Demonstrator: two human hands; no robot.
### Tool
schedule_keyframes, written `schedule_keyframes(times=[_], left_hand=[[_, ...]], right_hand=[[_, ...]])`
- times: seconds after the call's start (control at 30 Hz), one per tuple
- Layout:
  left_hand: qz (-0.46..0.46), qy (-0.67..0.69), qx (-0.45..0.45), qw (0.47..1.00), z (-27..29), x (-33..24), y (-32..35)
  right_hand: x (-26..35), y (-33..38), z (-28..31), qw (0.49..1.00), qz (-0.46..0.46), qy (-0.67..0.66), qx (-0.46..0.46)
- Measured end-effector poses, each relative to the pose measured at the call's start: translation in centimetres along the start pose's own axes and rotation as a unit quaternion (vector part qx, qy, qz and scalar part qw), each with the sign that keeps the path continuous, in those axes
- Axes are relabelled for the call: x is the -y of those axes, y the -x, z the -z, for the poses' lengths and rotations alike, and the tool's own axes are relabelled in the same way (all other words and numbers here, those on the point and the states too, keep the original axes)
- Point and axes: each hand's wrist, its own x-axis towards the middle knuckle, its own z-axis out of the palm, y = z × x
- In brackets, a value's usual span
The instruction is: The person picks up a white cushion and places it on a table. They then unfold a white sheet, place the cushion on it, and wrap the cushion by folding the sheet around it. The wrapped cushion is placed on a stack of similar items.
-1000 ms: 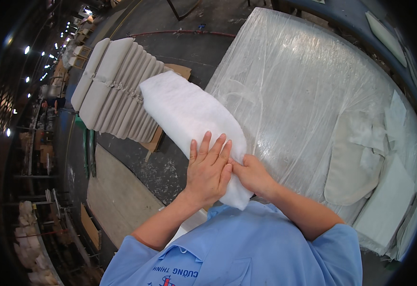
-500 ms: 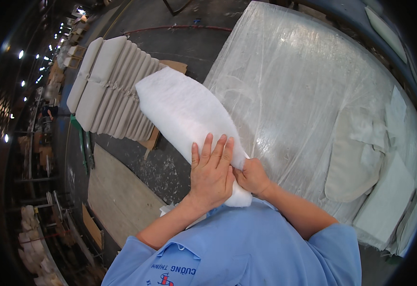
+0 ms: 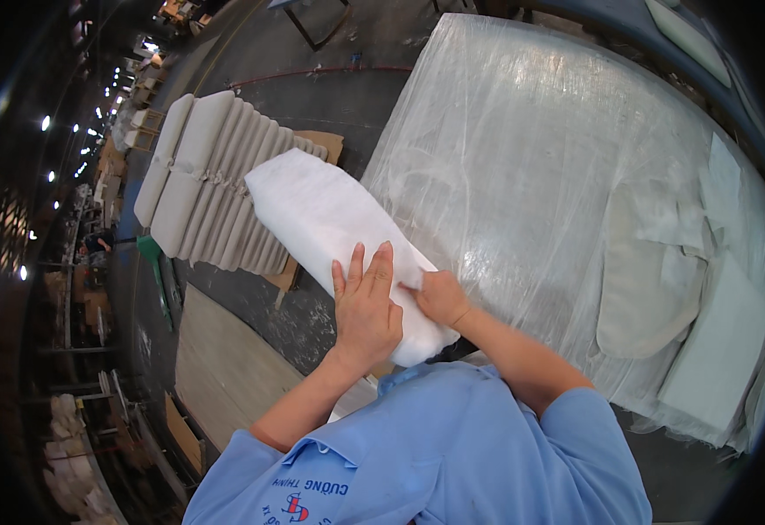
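A long piece of white wadding (image 3: 317, 210) lies slantwise in front of my chest, its far end toward the stacked cushions. My left hand (image 3: 366, 311) rests on its upper face with the fingers stretched out and partly spread. On the right-hand edge, my right hand (image 3: 442, 299) is closed, pinching the wadding where it folds over. My right fingertips are partly hidden against the fold. Whether another layer is inside the wadding cannot be seen.
Clear plastic film covers a broad table (image 3: 505, 166) on the right. On it lie a beige fabric cover (image 3: 649, 302) and white sheets (image 3: 722, 337). Pale cushions (image 3: 212, 175) stand in a bundled row at the left, near a green handle (image 3: 153, 262) and a flat board (image 3: 229, 363).
The wadding's near end has swung a little left and looks wider. My left hand has slid left and down, and my right hand has moved slightly left and up along the edge.
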Motion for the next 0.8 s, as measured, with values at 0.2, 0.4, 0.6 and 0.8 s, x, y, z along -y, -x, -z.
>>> schedule_keyframes(times=[0.2, 0.4, 0.6, 0.8], left_hand=[[0.025, 0.001, 0.002, 1.000, 0.0, -0.2, 0.6], [0.043, 0.010, -0.005, 0.999, 0.2, -0.5, 1.2], [0.032, 0.008, -0.014, 0.999, 0.1, 0.1, 1.1], [0.021, 0.022, -0.022, 0.999, 0.2, 1.0, 1.7]], right_hand=[[0.5, 0.8, 3.0, 0.970, -0.121, -0.182, 0.104], [3.6, -5.9, 8.6, 0.916, -0.249, -0.208, 0.237], [4.4, -8.6, 4.6, 0.876, -0.263, -0.323, 0.241], [7.0, -8.2, 3.7, 0.818, -0.368, -0.431, 0.101]])
